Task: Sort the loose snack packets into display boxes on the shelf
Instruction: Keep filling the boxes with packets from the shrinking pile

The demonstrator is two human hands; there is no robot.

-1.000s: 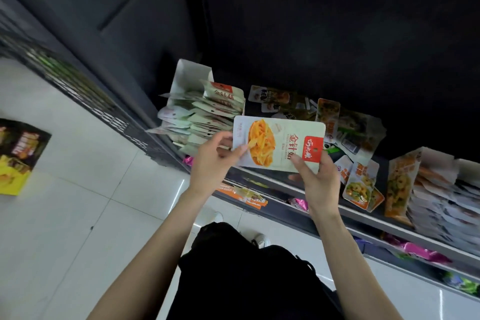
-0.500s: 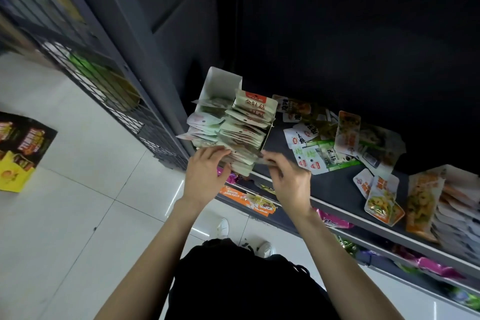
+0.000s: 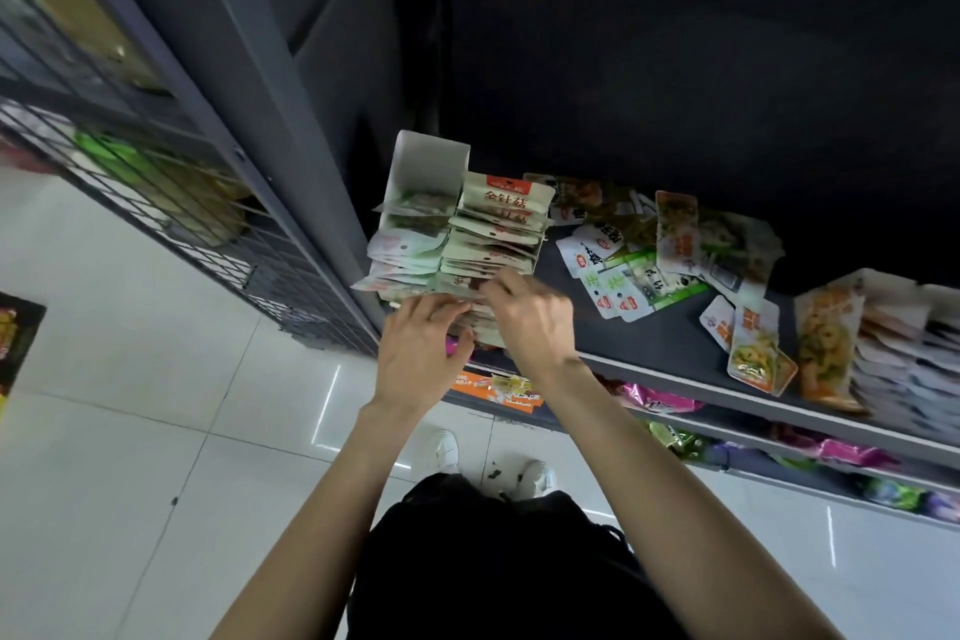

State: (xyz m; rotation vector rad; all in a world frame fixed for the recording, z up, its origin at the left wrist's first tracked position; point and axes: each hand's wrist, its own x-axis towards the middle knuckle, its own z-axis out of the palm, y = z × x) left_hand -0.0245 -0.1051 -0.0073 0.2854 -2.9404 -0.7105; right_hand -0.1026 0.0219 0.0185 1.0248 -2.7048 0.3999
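Observation:
A white display box (image 3: 428, 161) stands at the left end of the dark shelf (image 3: 670, 343), packed with two rows of pale snack packets (image 3: 496, 229). Both my hands rest at the front end of the box. My left hand (image 3: 421, 348) presses against the front packets, fingers bent. My right hand (image 3: 530, 317) pinches the top edge of the frontmost packet in the right row. That packet is mostly hidden by my fingers. Loose packets (image 3: 634, 281) lie scattered on the shelf to the right of the box.
A second display box (image 3: 883, 327) full of packets stands at the right end of the shelf. Lower shelves hold pink and green bags (image 3: 660, 400). A wire-mesh rack (image 3: 171, 203) stands to the left. White tiled floor lies below, with my shoes (image 3: 447, 450) visible.
One second ago both hands held an orange-and-white packet flat in the air. Since then they lowered it into the front of the left box and now press there.

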